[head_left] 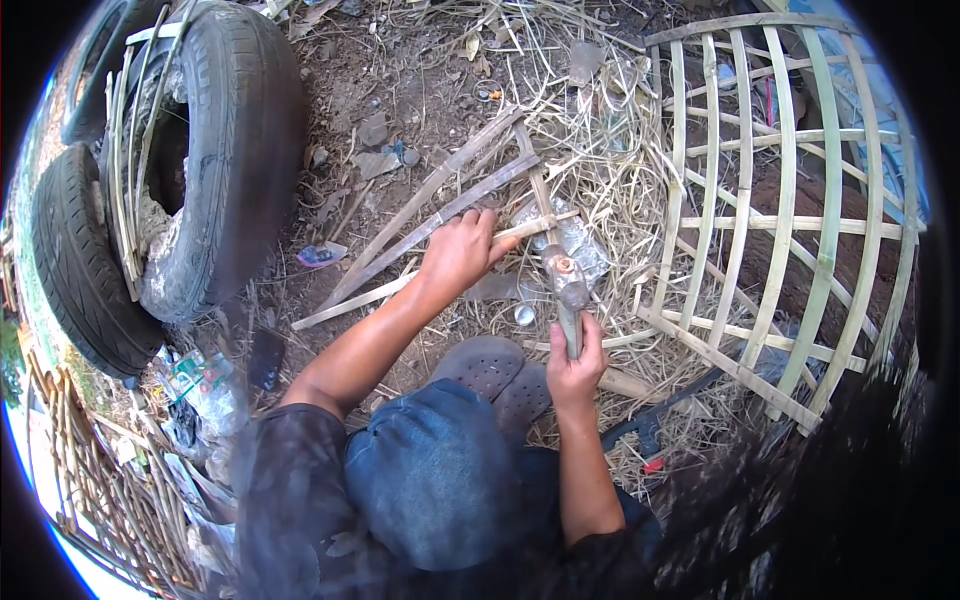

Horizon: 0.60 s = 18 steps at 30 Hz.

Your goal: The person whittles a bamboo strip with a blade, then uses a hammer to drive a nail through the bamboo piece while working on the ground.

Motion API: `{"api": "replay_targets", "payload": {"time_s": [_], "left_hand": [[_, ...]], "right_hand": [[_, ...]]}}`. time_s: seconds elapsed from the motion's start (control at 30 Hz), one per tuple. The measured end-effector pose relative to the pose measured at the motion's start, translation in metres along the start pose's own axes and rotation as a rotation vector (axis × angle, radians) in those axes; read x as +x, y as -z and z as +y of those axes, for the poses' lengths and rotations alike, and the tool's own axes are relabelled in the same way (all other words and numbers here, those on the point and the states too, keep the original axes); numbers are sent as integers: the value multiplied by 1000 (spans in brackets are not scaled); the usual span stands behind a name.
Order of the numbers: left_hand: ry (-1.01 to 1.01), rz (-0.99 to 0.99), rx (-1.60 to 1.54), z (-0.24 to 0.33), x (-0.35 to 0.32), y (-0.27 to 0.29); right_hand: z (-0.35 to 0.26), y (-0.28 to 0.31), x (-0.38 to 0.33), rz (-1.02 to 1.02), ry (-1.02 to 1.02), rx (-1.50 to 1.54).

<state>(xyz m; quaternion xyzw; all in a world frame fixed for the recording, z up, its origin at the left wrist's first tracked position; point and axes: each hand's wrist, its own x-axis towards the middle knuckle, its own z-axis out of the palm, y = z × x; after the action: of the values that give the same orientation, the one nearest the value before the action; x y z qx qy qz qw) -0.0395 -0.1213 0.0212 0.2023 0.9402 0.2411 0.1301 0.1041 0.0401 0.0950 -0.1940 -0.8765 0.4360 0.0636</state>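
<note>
My left hand [463,247] is closed around a pale bamboo strip [537,226], pressing it across another strip [537,188]. Those strips form part of a small frame of bamboo lying on the ground. In my right hand [577,362] is a hammer, gripped by its handle [571,328]. The metal hammer head [567,280] is just on the near side of where the strips cross; whether it touches anything is hard to tell. Under the crossing lies a crumpled clear plastic bag [585,248].
A woven bamboo lattice panel [785,195] leans at the right. Old tyres [225,150] stand at the left, with bamboo strips [125,185] against them. Loose shavings [610,130] cover the ground. A bundle of sticks [100,480] lies at lower left. A dark tool [645,425] lies beside my right forearm.
</note>
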Motion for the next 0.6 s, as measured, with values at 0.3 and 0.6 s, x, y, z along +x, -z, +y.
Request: {"api": "replay_targets", "payload": {"time_s": [0.3, 0.6], "left_hand": [[180, -348, -362, -18, 5, -13], [127, -414, -482, -30, 8, -21]], "right_hand": [[6, 2, 1, -3, -45, 12], [17, -10, 16, -25, -24, -28]]}}
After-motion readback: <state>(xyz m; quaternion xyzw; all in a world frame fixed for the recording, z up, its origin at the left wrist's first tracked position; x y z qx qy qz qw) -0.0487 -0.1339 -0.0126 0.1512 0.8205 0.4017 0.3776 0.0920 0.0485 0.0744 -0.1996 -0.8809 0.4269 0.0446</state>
